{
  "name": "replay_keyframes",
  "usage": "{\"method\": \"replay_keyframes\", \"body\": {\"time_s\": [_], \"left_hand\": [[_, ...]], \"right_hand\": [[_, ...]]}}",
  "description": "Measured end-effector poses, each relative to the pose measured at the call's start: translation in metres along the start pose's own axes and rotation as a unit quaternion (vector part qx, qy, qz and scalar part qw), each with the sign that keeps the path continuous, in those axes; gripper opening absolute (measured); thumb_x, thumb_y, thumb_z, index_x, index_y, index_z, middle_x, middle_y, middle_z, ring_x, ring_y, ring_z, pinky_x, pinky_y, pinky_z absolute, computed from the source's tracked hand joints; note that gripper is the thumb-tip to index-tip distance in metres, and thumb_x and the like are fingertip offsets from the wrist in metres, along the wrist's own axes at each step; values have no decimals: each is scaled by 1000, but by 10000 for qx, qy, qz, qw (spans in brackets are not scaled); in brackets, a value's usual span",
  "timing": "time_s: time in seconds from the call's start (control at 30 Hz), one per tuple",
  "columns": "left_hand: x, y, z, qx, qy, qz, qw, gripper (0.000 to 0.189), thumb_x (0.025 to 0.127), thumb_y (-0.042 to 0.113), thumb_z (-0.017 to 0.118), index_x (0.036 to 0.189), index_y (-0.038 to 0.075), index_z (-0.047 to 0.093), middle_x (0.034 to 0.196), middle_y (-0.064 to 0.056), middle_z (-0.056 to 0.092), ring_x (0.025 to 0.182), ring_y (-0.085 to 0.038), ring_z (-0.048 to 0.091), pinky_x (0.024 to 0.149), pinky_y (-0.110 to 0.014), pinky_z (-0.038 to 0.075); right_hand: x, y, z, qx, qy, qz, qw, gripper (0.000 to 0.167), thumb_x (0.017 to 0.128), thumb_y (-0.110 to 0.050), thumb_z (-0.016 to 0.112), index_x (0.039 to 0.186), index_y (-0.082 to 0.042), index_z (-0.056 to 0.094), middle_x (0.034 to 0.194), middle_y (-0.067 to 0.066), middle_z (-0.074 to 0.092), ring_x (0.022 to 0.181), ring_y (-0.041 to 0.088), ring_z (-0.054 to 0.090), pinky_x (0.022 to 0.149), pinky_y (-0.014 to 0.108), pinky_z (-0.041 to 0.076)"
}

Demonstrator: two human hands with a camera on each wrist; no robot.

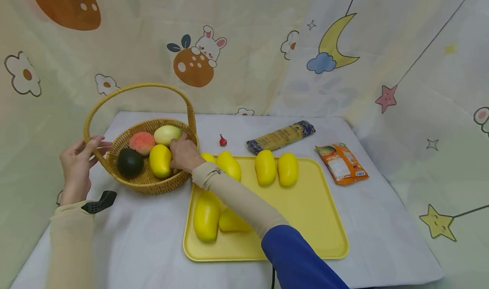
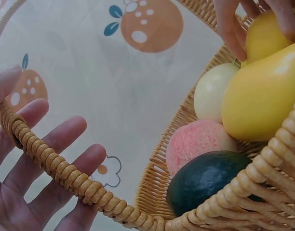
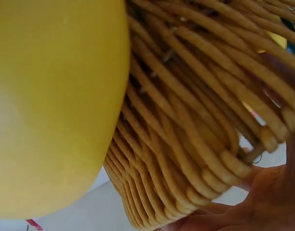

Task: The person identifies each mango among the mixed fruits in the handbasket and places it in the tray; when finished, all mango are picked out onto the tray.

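My left hand (image 1: pixel 78 161) grips the handle of the wicker basket (image 1: pixel 153 189), thumb on one side and spread fingers (image 2: pixel 73 130) on the other. Inside the basket lie a dark green avocado (image 1: pixel 130 163), a pink peach (image 1: pixel 142 143), a pale yellow-green oval fruit (image 1: pixel 167 135) and a yellow mango (image 1: pixel 160 161). Over the basket's right side, my right hand (image 1: pixel 185 153) reaches in. In the left wrist view its fingers hold a second mango (image 2: pixel 265 38), behind the front one; the head view hides that mango behind the hand.
A yellow tray (image 1: pixel 298 229) bears several more mangoes (image 1: pixel 206 217), partly covered by the right forearm. Behind it are a small red object (image 1: pixel 223 141) and a long yellow-and-blue packet (image 1: pixel 281 137). An orange bag (image 1: pixel 341 164) lies right of the tray.
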State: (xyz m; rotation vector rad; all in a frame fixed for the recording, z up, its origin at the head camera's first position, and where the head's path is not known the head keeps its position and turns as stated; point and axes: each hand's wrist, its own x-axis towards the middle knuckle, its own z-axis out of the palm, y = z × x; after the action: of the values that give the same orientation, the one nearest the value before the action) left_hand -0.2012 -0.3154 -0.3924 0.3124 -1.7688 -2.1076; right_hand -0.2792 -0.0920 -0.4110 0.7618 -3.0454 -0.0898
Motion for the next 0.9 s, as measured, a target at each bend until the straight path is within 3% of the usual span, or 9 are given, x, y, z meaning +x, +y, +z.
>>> {"method": "replay_keyframes", "body": {"time_s": [0.1,0.2,0.3,0.47,0.63,0.9], "left_hand": [[0,0,-1,-60,-28,18,10000,27,86,29,72,103,9,70,82,7,74,79,-5,70,71,-12,50],[0,1,-1,-79,-51,10,10000,27,86,30,72,103,9,70,82,7,74,79,-6,70,71,-12,50],[0,1,-1,-62,-61,-12,10000,28,86,30,72,104,9,69,83,7,74,80,-6,70,72,-12,49],[-1,0,-1,-25,-51,-31,10000,29,86,31,72,104,9,70,84,7,74,80,-5,70,72,-13,49],[-1,0,-1,-33,-60,-21,10000,29,86,31,72,104,9,69,83,7,74,80,-5,70,72,-13,48],[-1,-1,-2,-111,-100,66,9999,26,87,28,71,104,8,70,83,5,74,79,-6,70,71,-12,50]], "right_hand": [[0,-1,-1,115,-49,25,9999,49,78,-47,73,109,-11,61,124,18,54,77,15,61,60,21,51],[-2,-2,-2,152,-11,86,9998,44,75,-49,75,96,-12,65,103,9,60,77,14,58,58,21,49],[-5,-2,-6,213,17,119,9997,38,74,-49,77,83,-15,62,84,1,54,75,12,54,57,21,48],[-9,-3,-15,526,-126,51,9985,35,74,-45,78,85,-18,58,83,-2,52,74,11,52,58,24,47],[-14,-3,-21,495,-270,-75,9984,39,74,-49,78,89,-19,56,83,-3,52,70,10,52,55,24,46],[-23,10,-28,783,69,-570,9953,40,74,-44,78,95,-17,57,88,-2,52,73,11,52,60,24,46]]}}
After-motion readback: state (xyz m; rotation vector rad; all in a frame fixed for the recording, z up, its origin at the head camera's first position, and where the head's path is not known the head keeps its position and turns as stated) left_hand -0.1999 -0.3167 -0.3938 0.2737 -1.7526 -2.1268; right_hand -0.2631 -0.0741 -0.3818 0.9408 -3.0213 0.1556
